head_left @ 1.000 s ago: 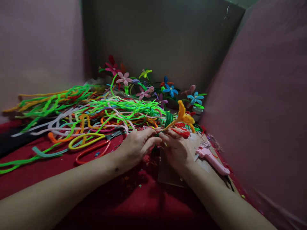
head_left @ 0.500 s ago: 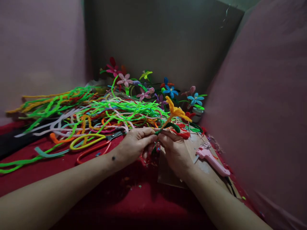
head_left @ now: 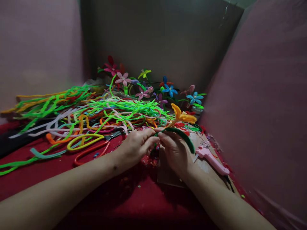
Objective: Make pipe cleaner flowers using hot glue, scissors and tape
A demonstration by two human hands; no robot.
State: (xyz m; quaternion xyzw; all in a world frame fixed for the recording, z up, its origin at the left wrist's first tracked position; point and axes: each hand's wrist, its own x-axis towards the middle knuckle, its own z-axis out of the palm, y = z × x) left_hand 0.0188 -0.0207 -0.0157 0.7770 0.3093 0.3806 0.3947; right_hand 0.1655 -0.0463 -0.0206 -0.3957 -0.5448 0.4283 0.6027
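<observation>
Both hands meet over the middle of the table around the stem of an orange pipe-cleaner flower [head_left: 184,117]. Its petals point up and to the right. My left hand [head_left: 137,144] pinches the green-wrapped lower stem between thumb and fingers. Close beside it, my right hand [head_left: 173,149] grips the same stem with thumb and forefinger. A dark green pipe-cleaner leaf [head_left: 184,138] curves from the stem over the back of my right hand. The fingertips partly hide the stem between them.
Scissors [head_left: 90,144] with yellow and red handles lie left of my left hand. Behind spreads a heap of pipe cleaners [head_left: 129,108], with finished flowers [head_left: 170,90] farther back. A pink glue gun [head_left: 212,158] rests on cardboard [head_left: 171,175] at right. Red cloth [head_left: 139,204] covers the table.
The orange flower has tipped lower and to the right. Its green leaf has swung out over my right hand and shows longer. Both hands stay on the stem.
</observation>
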